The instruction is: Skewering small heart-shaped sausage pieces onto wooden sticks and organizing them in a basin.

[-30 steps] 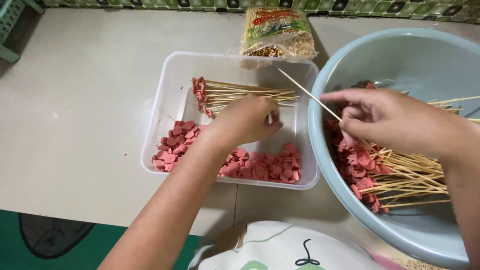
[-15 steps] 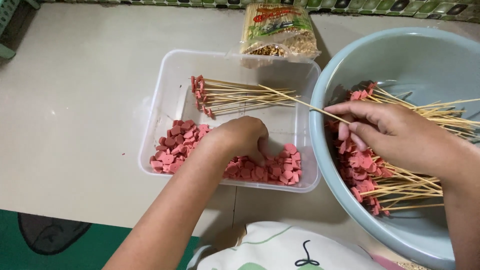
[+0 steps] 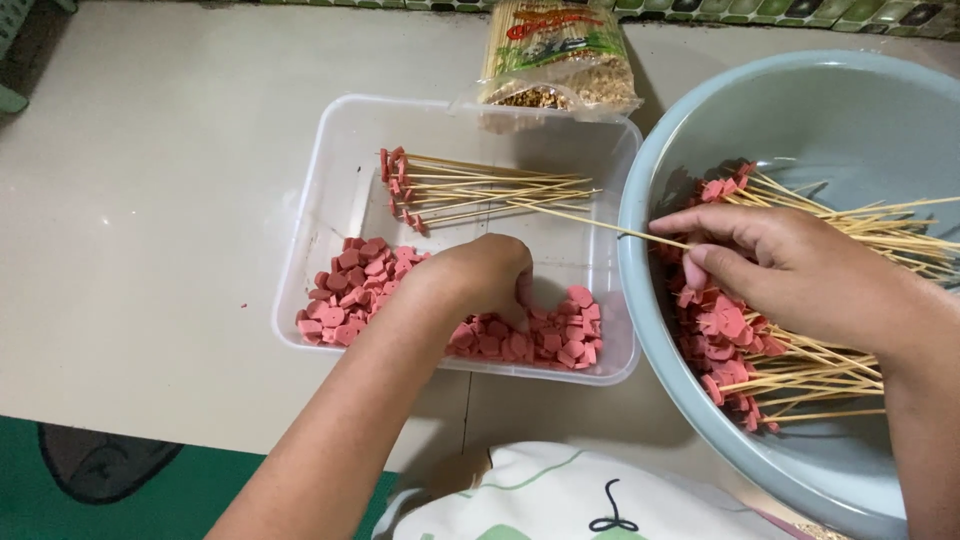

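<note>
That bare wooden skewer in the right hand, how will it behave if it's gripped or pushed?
The skewer looks thin and long, so it is probably very light and may bend or snap under pressure. Pinched by the right hand at one end only, its free tip would likely wobble. Being round, it may roll if laid down.

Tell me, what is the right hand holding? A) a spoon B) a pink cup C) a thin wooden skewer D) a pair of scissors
C: the right hand pinches a thin wooden skewer by one end, and the bare stick points over the clear plastic tub.
</note>
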